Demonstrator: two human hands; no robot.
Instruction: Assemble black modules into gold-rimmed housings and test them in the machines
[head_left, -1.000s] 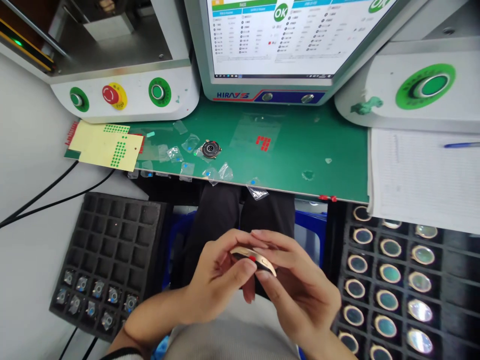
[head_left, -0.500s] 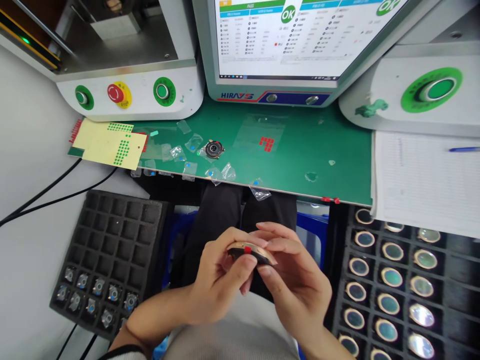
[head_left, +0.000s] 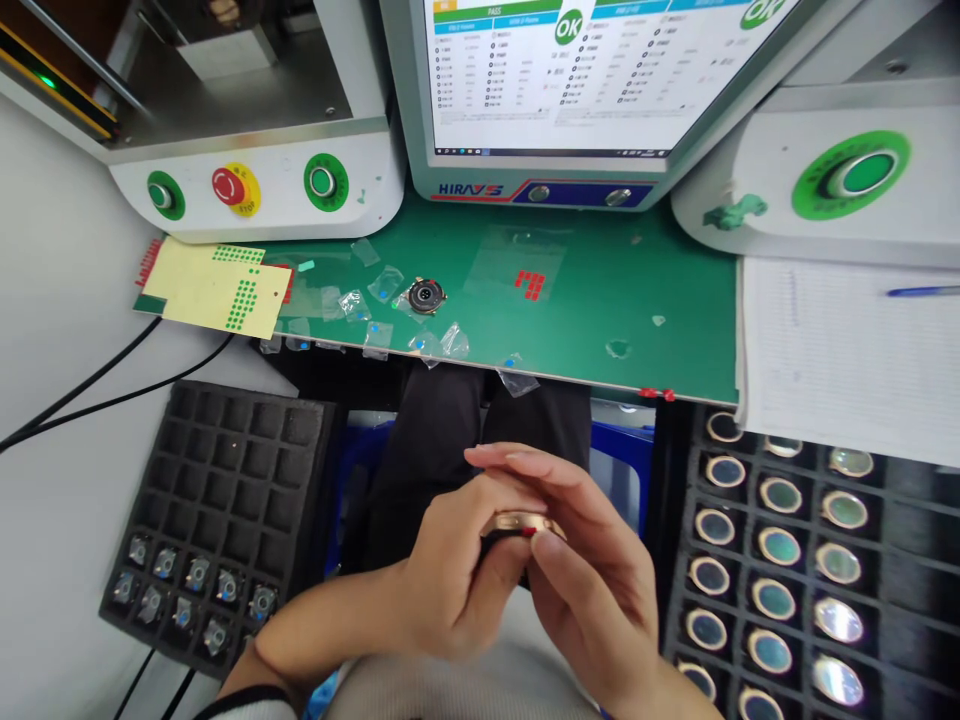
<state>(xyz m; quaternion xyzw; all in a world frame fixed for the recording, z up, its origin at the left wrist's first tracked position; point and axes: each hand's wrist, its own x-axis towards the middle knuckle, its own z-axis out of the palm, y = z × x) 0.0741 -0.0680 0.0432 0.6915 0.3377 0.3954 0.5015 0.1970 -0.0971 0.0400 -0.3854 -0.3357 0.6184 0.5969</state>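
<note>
Between both hands, above the lap, is a round watch case point(head_left: 517, 522) with a gold rim, a dark underside and a red sticker on its edge. My left hand point(head_left: 457, 560) wraps round its left side, thumb below. My right hand point(head_left: 592, 570) closes over its right side, with the thumb at the red sticker and the fingers across the top. Much of the case is hidden by the fingers. Another watch case point(head_left: 426, 296), dark back up, lies on the green bench mat point(head_left: 585, 300) beyond the hands.
Left stands a black foam tray point(head_left: 225, 450) with small parts in its near cells. On the right, another tray point(head_left: 739, 590) holds several gold-rimmed watch cases. Clear film scraps point(head_left: 377, 338), yellow sticker sheets point(head_left: 225, 290), a monitor point(head_left: 540, 100) and paper sheets point(head_left: 847, 360) lie or stand around the bench.
The held watch case has shifted slightly right and down and turned between the hands. My right fingers have closed further over its top, and its red sticker now sits by my right thumb.
</note>
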